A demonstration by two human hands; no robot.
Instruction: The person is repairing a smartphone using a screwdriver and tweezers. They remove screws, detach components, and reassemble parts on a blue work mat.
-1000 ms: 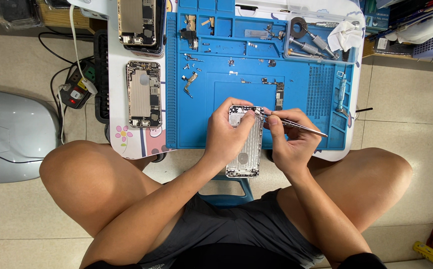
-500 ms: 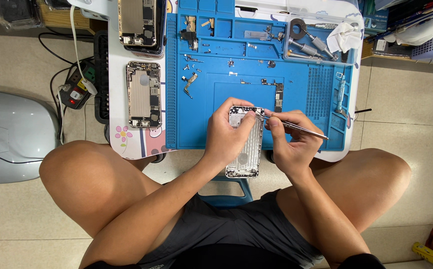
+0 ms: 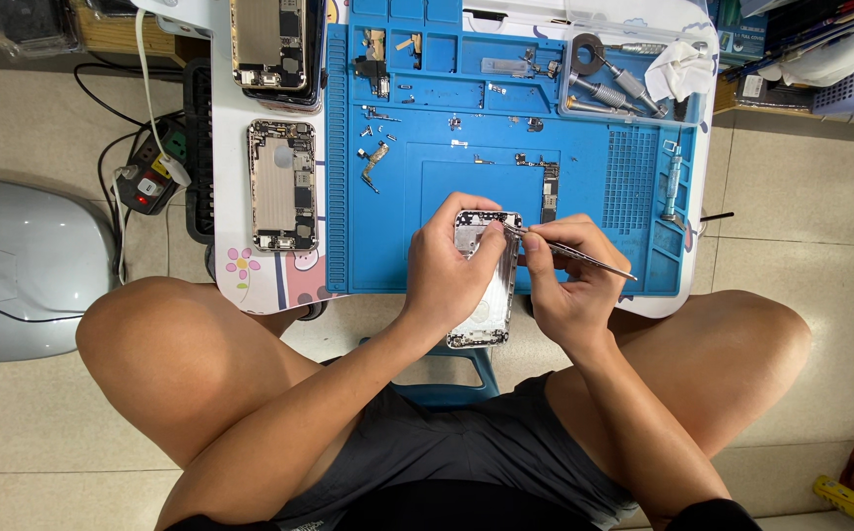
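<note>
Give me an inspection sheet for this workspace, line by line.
Surface: small white table with a blue work mat covering most of it.
Job's things: opened silver phone shell held upright over the mat's near edge; tweezers with tips at the shell's top.
Clutter: two more opened phones left of the mat; small screws and parts on the mat; screwdrivers and a white cloth in a clear tray.
Hands: left hand grips the shell; right hand holds the tweezers.
Cables: white cable running to a power strip on the floor.
Surroundings: tiled floor, grey rounded object at left, storage items at right.
</note>
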